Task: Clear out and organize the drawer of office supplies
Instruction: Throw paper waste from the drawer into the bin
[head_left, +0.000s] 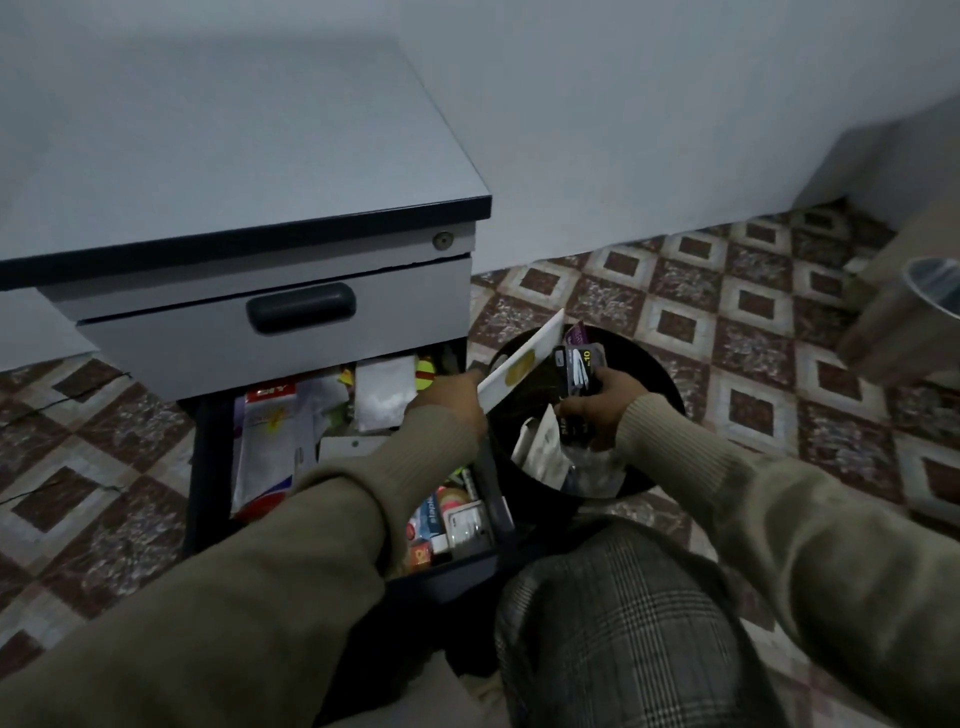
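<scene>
Hands are working over a black waste bin (670, 400) standing just beside an open lower drawer (208, 467) of a grey cabinet (260, 156), likely so discards can drop straight in. The left hand (452, 400) is pinching a white envelope (524, 364) tilted above the bin. The right hand (608, 397) is gripping a dark blister pack (582, 364) over the bin's mouth. The drawer, crowded with packets, is lying below the left forearm.
</scene>
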